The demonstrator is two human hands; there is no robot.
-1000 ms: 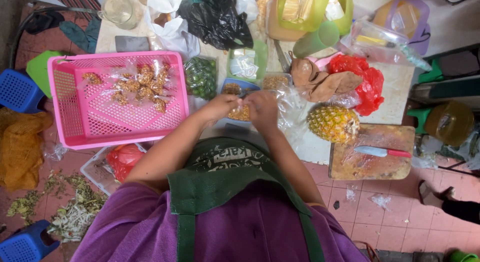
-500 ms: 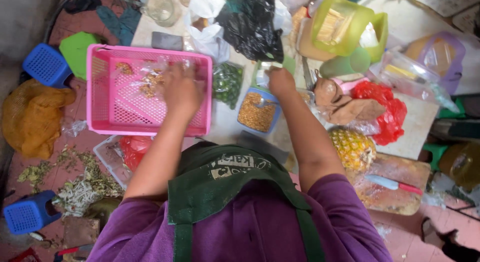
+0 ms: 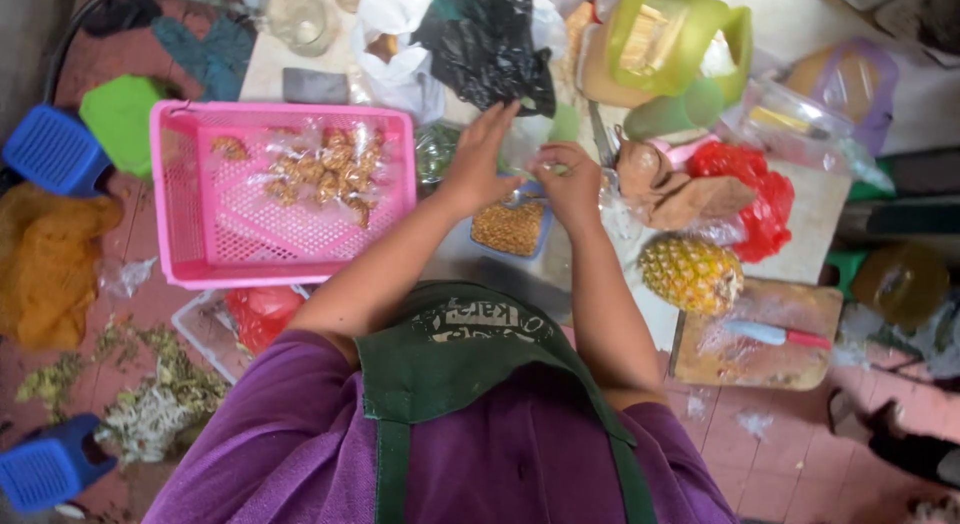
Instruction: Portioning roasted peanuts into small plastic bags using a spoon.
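Two bare hands meet over a small blue tray of brown snack pieces (image 3: pixel 510 227) on the bench (image 3: pixel 262 69); left hand (image 3: pixel 478 162) spread open, right hand (image 3: pixel 570 182) pinching thin clear plastic film (image 3: pixel 530 149) above it. That film looks light, limp and slippery, best taken at its edge. Beside them sits a pink slotted plastic basket (image 3: pixel 185 234)

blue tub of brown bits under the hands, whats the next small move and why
Probably lower both hands to the blue tub. The left hand and right hand meet just above it, apparently pinching something small; the pink basket lies off to the side.
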